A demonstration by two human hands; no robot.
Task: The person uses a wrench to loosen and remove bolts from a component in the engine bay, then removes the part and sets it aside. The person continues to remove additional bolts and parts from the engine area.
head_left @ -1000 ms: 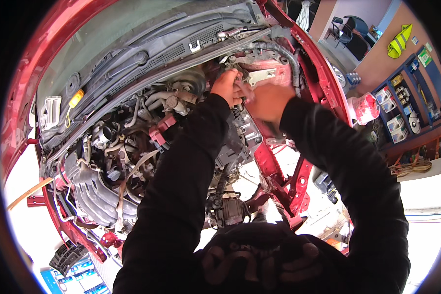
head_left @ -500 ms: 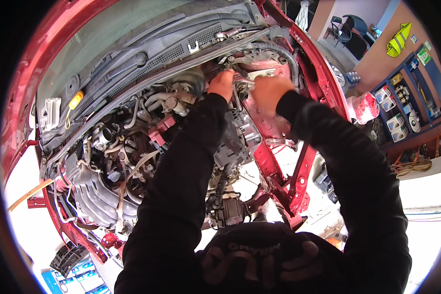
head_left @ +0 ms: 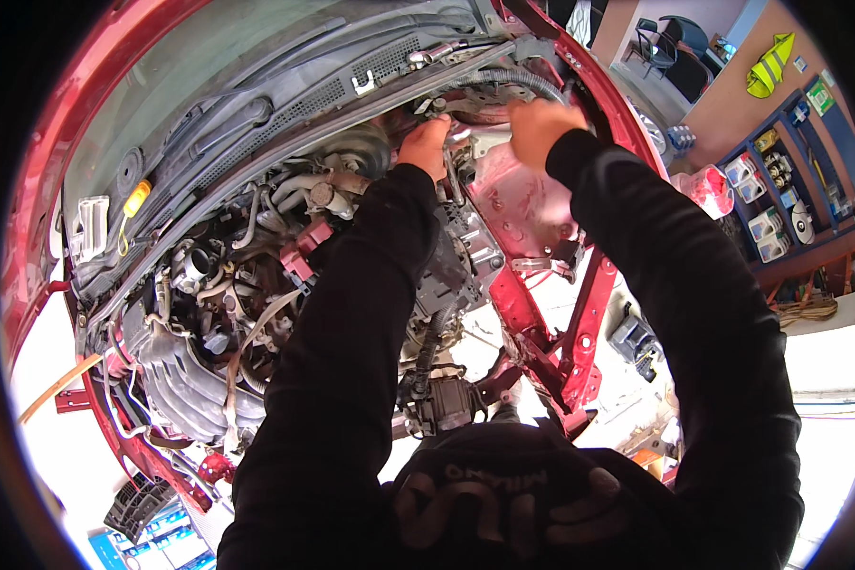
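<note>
Grey finned manifold [head_left: 188,369] far L. Your L hand [head_left: 424,149], curled, is nr the cowl edge [head_left: 389,104]. Corrugated hose [head_left: 511,78] runs rear R. Your R hand [head_left: 541,129], apart from L, is just beside it; fingers mostly hidden, can't tell abt grip.

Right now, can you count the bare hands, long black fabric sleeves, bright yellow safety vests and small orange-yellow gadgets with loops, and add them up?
Bare hands: 2, left hand and right hand
Long black fabric sleeves: 2, left sleeve and right sleeve
Bright yellow safety vest: 1
Small orange-yellow gadget: 1
Total: 6
</note>
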